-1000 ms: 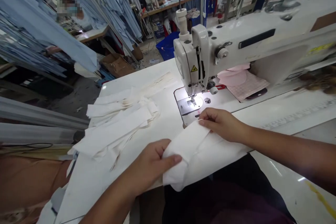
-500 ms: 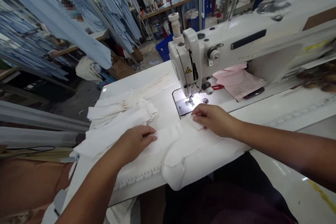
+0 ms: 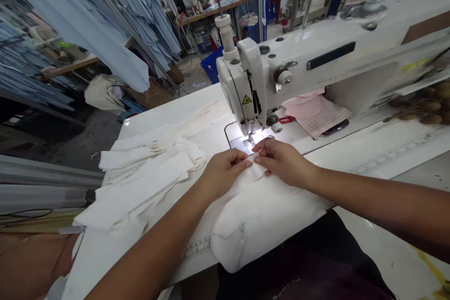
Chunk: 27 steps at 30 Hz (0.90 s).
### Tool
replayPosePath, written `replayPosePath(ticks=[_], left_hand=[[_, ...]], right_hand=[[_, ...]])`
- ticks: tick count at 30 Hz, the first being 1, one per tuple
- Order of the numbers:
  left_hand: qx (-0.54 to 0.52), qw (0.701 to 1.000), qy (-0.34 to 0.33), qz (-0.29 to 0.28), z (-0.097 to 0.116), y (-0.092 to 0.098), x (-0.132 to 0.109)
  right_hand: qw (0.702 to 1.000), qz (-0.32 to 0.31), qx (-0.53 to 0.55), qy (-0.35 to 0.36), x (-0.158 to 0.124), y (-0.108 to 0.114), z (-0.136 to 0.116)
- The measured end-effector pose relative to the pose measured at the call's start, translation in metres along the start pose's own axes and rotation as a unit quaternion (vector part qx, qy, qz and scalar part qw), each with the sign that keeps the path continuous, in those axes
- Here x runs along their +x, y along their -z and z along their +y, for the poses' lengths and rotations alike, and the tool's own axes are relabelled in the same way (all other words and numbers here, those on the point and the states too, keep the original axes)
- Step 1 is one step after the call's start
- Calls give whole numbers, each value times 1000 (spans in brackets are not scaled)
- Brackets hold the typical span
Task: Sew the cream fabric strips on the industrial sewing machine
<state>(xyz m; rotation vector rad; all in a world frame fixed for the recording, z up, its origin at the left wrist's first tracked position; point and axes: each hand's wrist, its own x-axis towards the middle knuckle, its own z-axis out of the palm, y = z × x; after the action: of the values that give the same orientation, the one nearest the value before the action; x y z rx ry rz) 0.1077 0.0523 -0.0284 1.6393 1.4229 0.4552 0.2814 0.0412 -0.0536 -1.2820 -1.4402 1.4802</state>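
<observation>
- We are seeing pale blue cloth pieces (image 3: 105, 23) hanging at the far left, behind the white table (image 3: 168, 122).
- We are keeping a loose stack of white fabric strips (image 3: 140, 183) on the table, just beside our left arm.
- We are grasping the top fold of the folded white cloth (image 3: 260, 225) with our left hand (image 3: 225, 173), its fingers pinched on the fabric.
- We are pinching the same fold with our right hand (image 3: 283, 161), fingertips nearly meeting those of the left.
- We are holding the cloth on the table, just in front of the sewing machine (image 3: 281, 70) needle.
- We are seeing pink fabric pieces (image 3: 316, 115) lying behind the machine's head.
</observation>
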Motion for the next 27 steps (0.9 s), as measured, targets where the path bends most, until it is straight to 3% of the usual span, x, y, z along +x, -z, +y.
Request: replayPosePath(ticks=[14, 20, 23, 27], left_hand=[[-30, 997, 38, 55, 4, 0, 8], [72, 994, 59, 63, 10, -3, 16], [129, 989, 52, 52, 13, -4, 20], [165, 985, 37, 30, 15, -3, 25]], right_hand=[[997, -10, -72, -23, 4, 10, 2], [982, -10, -184, -28, 9, 12, -10], [950, -12, -311, 8, 10, 14, -15], [864, -72, -484, 118, 9, 20, -16]])
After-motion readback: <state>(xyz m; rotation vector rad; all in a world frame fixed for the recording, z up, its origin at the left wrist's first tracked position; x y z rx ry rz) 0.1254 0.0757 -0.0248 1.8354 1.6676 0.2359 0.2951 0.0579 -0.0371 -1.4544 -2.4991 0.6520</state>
